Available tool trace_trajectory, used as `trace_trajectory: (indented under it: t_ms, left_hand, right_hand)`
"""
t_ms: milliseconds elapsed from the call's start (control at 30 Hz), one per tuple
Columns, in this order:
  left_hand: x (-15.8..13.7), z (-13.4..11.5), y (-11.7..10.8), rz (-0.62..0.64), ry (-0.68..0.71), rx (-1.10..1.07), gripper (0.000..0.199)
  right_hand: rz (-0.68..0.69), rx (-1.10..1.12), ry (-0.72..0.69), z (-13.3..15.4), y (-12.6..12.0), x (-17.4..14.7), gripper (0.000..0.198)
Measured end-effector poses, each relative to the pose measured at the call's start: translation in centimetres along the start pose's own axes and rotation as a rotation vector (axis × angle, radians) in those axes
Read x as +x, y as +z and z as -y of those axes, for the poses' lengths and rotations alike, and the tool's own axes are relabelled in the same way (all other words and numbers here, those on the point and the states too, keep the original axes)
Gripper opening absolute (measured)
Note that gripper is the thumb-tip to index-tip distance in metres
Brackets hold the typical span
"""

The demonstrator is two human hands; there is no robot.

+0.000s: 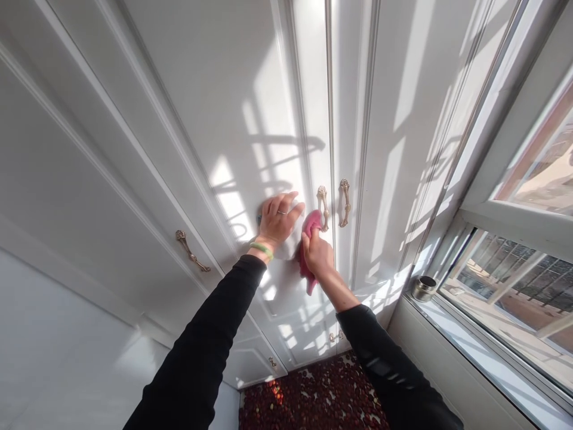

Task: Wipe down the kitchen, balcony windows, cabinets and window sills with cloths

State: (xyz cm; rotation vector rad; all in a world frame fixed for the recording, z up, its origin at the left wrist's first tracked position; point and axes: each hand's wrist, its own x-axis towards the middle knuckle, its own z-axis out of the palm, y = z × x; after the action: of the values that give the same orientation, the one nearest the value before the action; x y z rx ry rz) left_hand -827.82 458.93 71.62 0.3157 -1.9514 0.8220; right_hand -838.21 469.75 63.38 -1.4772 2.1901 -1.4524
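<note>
My right hand is closed around a crumpled pink cloth, which hangs below the fist and is bunched up by the lower end of a brass handle. The cloth lies against a white panelled cabinet door. To the left, my left hand rests on the same door with its fingers bent and apart. It wears a ring, and a green bangle circles the wrist. A small dark teal spot shows behind that hand; I cannot make out what it is.
A second brass handle is on the neighbouring door, and another handle is farther left. Many small dark red pieces cover the floor below. At right, a metal cup stands on the sill by an opened window.
</note>
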Motion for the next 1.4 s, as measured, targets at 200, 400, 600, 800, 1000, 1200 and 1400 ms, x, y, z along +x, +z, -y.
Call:
trace_trajectory:
  t_ms: [200,400,600,800,1000,1200,1400]
  left_hand:
    - [-0.1,-0.1,-0.1,0.01,0.008,-0.016,0.029]
    - [0.2,-0.3,-0.2,0.056,-0.013,-0.069,0.03]
    - [0.3,-0.3,-0.3,0.044,-0.013,-0.064,0.031]
    - [0.3,-0.3,-0.2,0.001,0.032,-0.036,0.03]
    - [0.2,-0.3,-0.1,0.016,0.013,-0.055,0.029]
    - [0.2,-0.2,-0.1,0.032,-0.006,-0.073,0.031]
    - [0.2,-0.1,-0.1,-0.001,0.013,-0.051,0.032]
  right_hand:
    - [-0.038,0.012,0.026,0.5,0.1,0.1,0.046]
    - [0.023,-0.085,0.117,0.9,-0.2,-0.1,0.044]
    - [-0.059,-0.061,0.06,1.8,-0.1,0.1,0.044]
    - [-0.008,-0.114,0.08,1.0,0.4,0.0,0.045]
    - [-0.068,-0.169,0.051,0.6,-1.0,0.6,0.047]
    - [0.04,-0.281,0.038,-2.1,-0.9,-0.5,0.05]
    - [0.012,-0.313,0.002,-2.1,-2.2,0.0,0.051]
